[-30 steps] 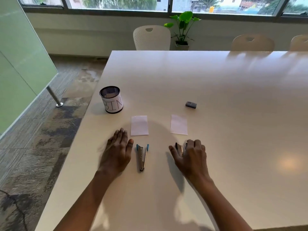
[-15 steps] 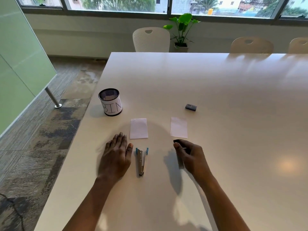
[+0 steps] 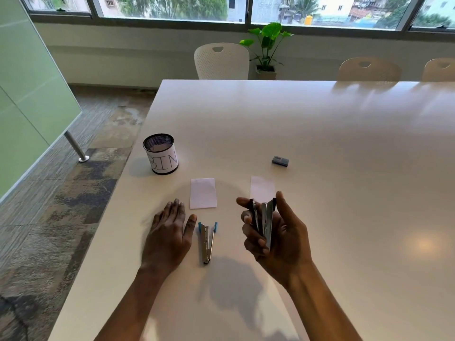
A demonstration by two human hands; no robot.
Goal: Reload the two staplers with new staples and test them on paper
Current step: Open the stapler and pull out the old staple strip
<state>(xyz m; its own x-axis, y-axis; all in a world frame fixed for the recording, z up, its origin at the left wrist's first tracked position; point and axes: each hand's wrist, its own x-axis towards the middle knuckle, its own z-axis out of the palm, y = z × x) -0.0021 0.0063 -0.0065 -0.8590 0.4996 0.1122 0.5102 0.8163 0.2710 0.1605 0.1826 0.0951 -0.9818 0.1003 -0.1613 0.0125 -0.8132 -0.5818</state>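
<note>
Staplers first: the dark stapler is gripped in the right hand, fingers and thumb curled round it. Its arms are spread in a V, above the table. The left hand is palm-down, fingers straight, holding nothing. The blue-tipped stapler lies spread open on the table, just right of its thumb. 2 papers lie just beyond the hands: the left slip and the right slip.
</note>
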